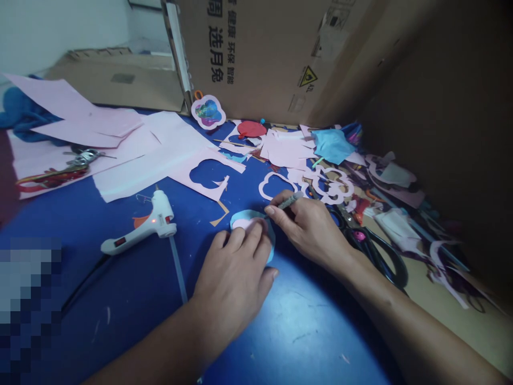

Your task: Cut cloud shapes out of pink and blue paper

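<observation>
Two bare hands are working close together on a blue tabletop (304, 331). The left hand (234, 278) is lying flat, its fingers (248, 240) spread and pressing down on a small paper cutout (244, 218), pale pink over light blue, which is sitting near the middle of the tabletop, just in front of both hands. The right hand (310, 227) is gripping a slim grey pen-like tool (290, 200), fingers curled tightly round it, with the tool lying just beside the far right edge of the cutout; whether its tip is touching the paper cannot be told. A white glue gun (146, 227) is resting to the left, well apart from the hands, a small light glowing on its body. Black-handled scissors (377, 248) are lying just right of the right wrist. Pink paper sheets (132, 155) with cut-out holes and scraps are covering the far side, in front of a cardboard box (272, 53).
</observation>
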Demonstrator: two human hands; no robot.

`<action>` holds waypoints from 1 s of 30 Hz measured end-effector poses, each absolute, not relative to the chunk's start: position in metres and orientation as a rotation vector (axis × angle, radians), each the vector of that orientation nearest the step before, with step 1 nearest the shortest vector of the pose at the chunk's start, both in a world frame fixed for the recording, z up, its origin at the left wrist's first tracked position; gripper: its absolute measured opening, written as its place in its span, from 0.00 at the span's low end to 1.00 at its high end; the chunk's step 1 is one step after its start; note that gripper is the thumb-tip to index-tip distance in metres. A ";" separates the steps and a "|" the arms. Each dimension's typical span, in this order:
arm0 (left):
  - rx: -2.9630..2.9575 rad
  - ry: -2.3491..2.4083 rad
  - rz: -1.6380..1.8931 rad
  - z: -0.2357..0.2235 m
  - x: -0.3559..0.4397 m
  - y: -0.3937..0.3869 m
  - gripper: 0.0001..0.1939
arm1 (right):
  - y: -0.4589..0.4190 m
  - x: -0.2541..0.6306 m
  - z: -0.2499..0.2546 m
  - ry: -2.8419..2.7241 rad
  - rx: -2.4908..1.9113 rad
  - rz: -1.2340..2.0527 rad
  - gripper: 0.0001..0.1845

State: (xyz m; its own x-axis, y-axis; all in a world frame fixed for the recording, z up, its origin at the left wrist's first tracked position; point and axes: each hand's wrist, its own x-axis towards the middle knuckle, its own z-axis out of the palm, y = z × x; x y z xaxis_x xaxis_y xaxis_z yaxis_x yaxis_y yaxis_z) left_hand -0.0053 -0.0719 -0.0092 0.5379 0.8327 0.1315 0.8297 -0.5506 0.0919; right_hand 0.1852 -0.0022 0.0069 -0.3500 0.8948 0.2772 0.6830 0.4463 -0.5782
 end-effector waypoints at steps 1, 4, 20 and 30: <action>2.739 1.481 0.251 -0.009 -0.005 -0.072 0.26 | -0.002 0.185 0.007 -2.138 -1.315 0.491 0.11; 2.741 1.484 0.242 -0.008 -0.005 -0.072 0.26 | -0.002 0.186 0.007 -2.136 -1.313 0.476 0.11; 2.757 1.499 0.254 -0.010 -0.005 -0.071 0.26 | -0.001 0.184 0.006 -2.137 -1.284 0.495 0.11; 2.776 1.499 0.272 -0.011 -0.006 -0.073 0.26 | -0.004 0.187 0.009 -2.126 -1.308 0.461 0.11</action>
State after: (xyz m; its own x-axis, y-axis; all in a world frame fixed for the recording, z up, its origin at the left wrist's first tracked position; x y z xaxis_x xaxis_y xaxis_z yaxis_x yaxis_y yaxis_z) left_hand -0.0060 -0.0725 -0.0105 0.5372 0.8277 0.1621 0.8320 -0.5516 0.0596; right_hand 0.1870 -0.0045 0.0088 -0.3397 0.8898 0.3046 0.6838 0.4560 -0.5696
